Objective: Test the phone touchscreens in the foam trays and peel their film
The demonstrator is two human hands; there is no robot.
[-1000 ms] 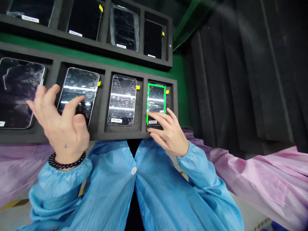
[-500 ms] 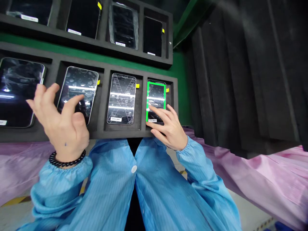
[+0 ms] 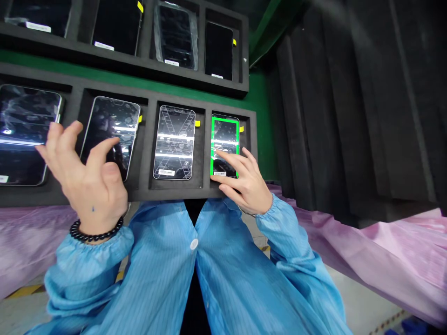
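A black foam tray holds a row of phones lying face up in separate slots. My right hand rests on the rightmost phone, whose screen shows a bright green border; the index finger touches the lower part of its screen and the other fingers are spread. My left hand hovers over the tray's front edge with curled, parted fingers, holding nothing, just in front of the second phone. A third phone shows a white crossed line pattern. A larger dark device lies at far left.
A second foam tray with several dark phones sits behind on the green surface. Black foam slabs rise on the right. Pink cloth drapes the front edge at both sides. I wear blue sleeves and a black bead bracelet.
My right index finger slid up from the green-bordered phone's lower edge onto its screen. The left hand barely shifted.
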